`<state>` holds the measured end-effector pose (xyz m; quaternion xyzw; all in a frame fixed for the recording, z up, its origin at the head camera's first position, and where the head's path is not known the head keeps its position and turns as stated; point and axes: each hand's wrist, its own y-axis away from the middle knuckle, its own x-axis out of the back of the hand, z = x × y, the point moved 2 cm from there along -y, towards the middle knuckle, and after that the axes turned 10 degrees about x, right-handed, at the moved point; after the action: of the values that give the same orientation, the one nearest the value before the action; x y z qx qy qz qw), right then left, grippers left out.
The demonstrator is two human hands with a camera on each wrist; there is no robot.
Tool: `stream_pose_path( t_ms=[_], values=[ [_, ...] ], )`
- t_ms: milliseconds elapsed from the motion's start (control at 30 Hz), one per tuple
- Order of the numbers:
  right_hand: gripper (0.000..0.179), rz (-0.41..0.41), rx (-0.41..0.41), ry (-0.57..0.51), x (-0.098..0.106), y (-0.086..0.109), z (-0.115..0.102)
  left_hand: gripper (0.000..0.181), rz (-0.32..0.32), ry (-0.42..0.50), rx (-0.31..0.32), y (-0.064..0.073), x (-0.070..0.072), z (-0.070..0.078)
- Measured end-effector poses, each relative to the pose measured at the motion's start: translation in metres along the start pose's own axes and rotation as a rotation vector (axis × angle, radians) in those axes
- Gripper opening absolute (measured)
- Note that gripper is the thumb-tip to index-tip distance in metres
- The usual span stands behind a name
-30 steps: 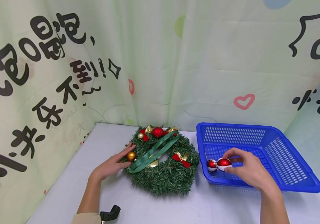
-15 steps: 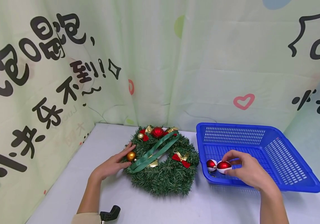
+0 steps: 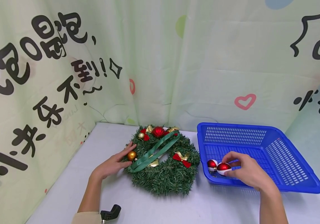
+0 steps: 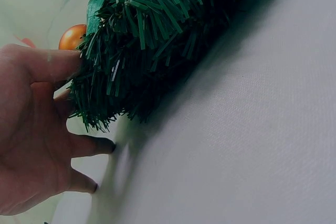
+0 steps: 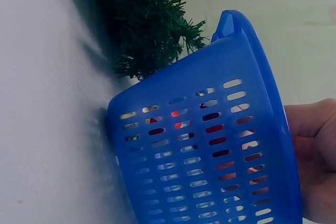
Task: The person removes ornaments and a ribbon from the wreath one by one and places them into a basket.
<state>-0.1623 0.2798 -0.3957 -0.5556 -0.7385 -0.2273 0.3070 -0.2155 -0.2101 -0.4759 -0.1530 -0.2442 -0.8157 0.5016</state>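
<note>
A green Christmas wreath [image 3: 162, 182] lies on the table. A green ribbon [image 3: 155, 155], a red bow with gold [image 3: 181, 159], a gold ball [image 3: 132, 156] and other ornaments sit on it. My left hand [image 3: 111, 165] rests on its left edge beside the gold ball, fingers spread and fairly straight; the left wrist view shows the thumb touching the greenery [image 4: 147, 35]. My right hand [image 3: 248, 169] pinches a red and white bauble [image 3: 224, 168] just inside the front left of the blue basket [image 3: 260, 126]. Another red and white bauble [image 3: 212, 165] lies against it in the basket.
The basket stands right of the wreath, its left wall close to the greenery. In the right wrist view its slotted wall [image 5: 184, 87] hides most of the baubles and fingers. A printed curtain [image 3: 204, 62] hangs behind the white table [image 3: 204, 208].
The bauble in my right hand has dropped slightly and turned, showing more white underneath. The bauble beside it has turned a little. My left hand keeps its place on the wreath.
</note>
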Motion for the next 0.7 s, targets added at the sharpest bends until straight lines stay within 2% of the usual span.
stream_pose_path(
  t_ms=[600, 700],
  values=[
    [0.039, -0.021, -0.035, 0.014, -0.0019, -0.0034, 0.0057, 0.073, 0.002, 0.001, -0.013, 0.0011, 0.0005, 0.0029],
    [0.039, -0.021, -0.039, 0.017, -0.0022, -0.004, 0.0059, 0.073, 0.002, 0.004, 0.0, 0.0013, 0.0006, 0.0025]
  ],
)
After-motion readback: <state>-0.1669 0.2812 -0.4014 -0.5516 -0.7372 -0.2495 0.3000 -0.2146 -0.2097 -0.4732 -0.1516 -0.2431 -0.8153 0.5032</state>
